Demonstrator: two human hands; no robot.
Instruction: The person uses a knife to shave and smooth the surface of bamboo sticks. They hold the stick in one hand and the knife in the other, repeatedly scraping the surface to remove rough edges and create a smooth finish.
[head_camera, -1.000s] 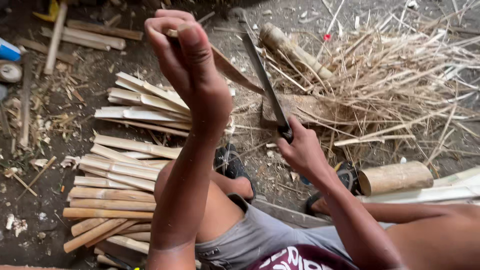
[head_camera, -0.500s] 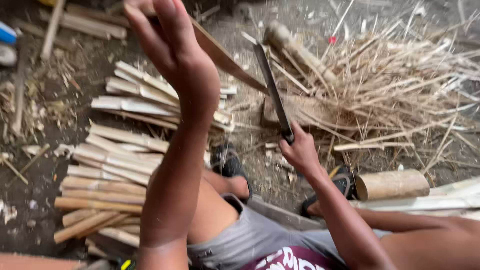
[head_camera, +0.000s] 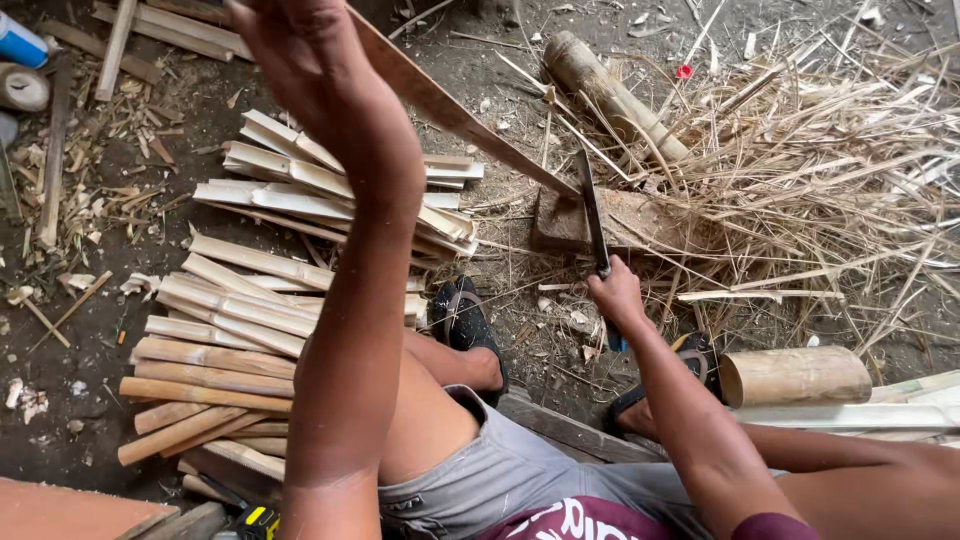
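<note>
A wooden chopping block (head_camera: 640, 222) is set on the dirt floor (head_camera: 500, 60), and everything else can be placed from it. To its right, and spilling behind it, a large heap of dry bamboo slivers and shavings (head_camera: 830, 190) is spread. Well to the block's left, split bamboo slats (head_camera: 240, 310) are stacked in rows, the pale inner faces turned up on most of them. Just behind the block a round bamboo pole (head_camera: 610, 95) is laid at a slant, and to the block's lower right a short cut bamboo section (head_camera: 795, 377) is seen on its side. A long bamboo strip (head_camera: 450, 110) is held slantwise, its lower end brought down onto the block's left top edge; its upper end is wrapped by the left hand (head_camera: 300, 60), which is raised close to the camera, closed around the strip (the fingers themselves are mostly hidden behind the back of the hand). A dark-bladed knife (head_camera: 592, 210) is stood against the strip's lower end at the block, and its handle is gripped tight in the fist of the right hand (head_camera: 615, 295), just in front of the block. Two dark sandals (head_camera: 465, 320) are worn, one on each side below the block.
</note>
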